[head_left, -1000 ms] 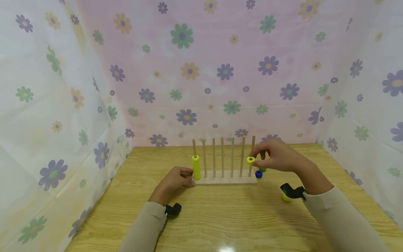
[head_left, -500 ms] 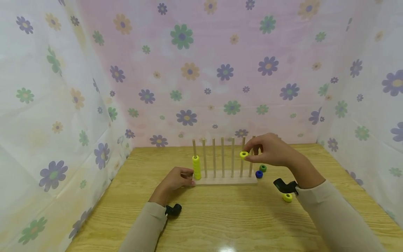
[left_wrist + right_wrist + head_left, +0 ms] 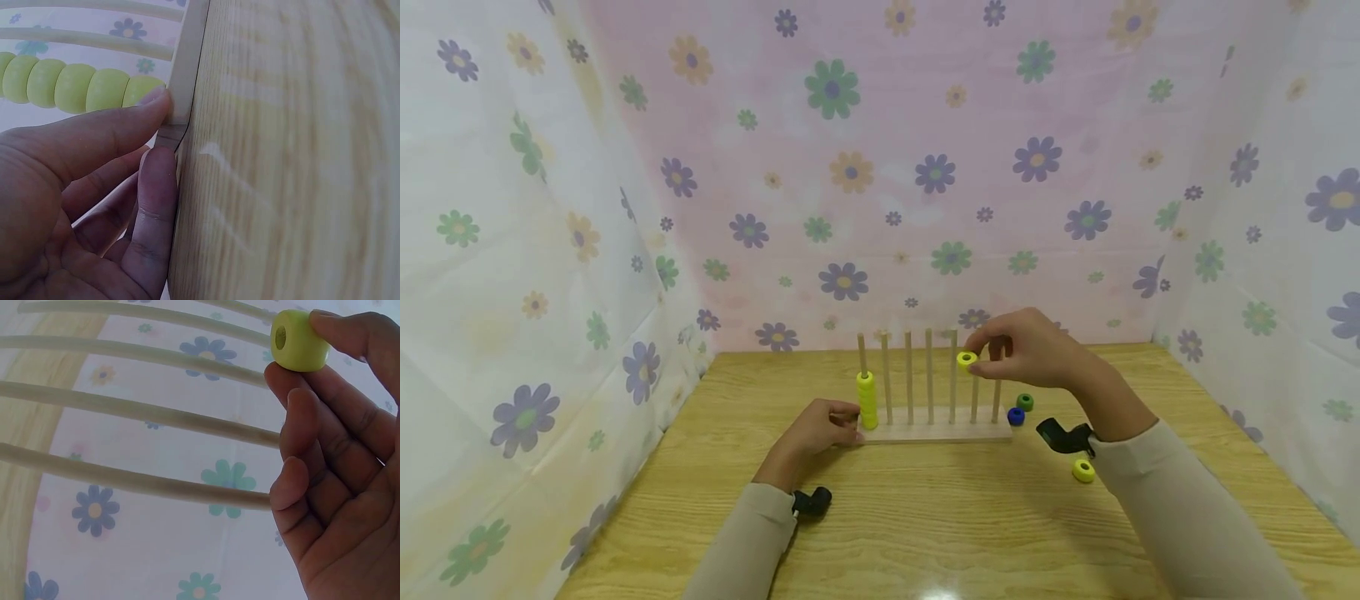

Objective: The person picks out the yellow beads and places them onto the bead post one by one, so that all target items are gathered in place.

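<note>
A wooden peg rack [image 3: 940,432], its row of several upright pegs rising from a flat base, stands on the table. On its leftmost peg sits a stack of yellow beads [image 3: 867,402]. My left hand [image 3: 811,433] holds the left end of the base; in the left wrist view the thumb [image 3: 125,125] lies on the top face beside the lowest bead. Between thumb and fingertips my right hand [image 3: 1033,348] pinches a loose yellow bead [image 3: 309,344], its hole showing. That bead is up in the air, overlapping the upper pegs on the right in the head view.
Right of the base lie a blue bead [image 3: 1016,417] and a green bead [image 3: 1025,402]. Another yellow bead [image 3: 1083,472] rests nearer the front, close to the right wrist camera [image 3: 1063,436]. Flowered cloth [image 3: 887,167] encloses the wooden table [image 3: 925,517] at back and sides.
My right hand has carried the yellow bead left and slightly up, away from the rightmost peg. The green bead and front yellow bead have come into fuller view. My left hand stays put.
</note>
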Demonstrator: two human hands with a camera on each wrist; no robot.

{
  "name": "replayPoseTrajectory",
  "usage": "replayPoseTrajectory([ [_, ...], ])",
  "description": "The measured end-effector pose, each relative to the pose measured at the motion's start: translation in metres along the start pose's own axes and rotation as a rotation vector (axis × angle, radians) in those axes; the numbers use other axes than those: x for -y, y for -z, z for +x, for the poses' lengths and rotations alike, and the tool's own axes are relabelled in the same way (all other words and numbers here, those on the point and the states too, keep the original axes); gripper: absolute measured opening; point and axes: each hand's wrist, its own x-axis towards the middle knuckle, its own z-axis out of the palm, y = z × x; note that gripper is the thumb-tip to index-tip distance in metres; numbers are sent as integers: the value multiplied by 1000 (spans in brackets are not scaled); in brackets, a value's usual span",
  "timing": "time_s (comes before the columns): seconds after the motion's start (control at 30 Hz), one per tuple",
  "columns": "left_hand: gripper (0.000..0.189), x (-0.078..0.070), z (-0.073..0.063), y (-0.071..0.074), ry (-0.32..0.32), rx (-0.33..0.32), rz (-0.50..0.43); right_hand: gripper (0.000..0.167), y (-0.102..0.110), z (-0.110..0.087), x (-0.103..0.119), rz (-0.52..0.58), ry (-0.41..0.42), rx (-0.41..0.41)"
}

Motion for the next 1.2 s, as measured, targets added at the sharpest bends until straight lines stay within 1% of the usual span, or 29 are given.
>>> replayPoseTrajectory([
  [0.2, 55, 0, -1, 0, -1, -5, 4, 11, 1, 6, 5, 11, 9, -7],
  [0.47, 56, 2, 1, 0, 4, -4, -10, 15, 1, 16, 11, -18, 21, -37],
  [0.6, 56, 3, 1, 1, 5, 0, -16, 15, 0, 21, 13, -24, 35, -53],
  [0.93, 55, -3, 0, -1, 7, 3, -19, 16, -2, 33, 22, 8, 42, -71],
  [1.07, 56, -2, 0, -1, 11, 3, -22, 18, -6, 37, 25, 14, 42, -89],
  [1.2, 56, 0, -1, -1, 19, 6, -26, 21, -10, 42, 29, 20, 61, -113],
])
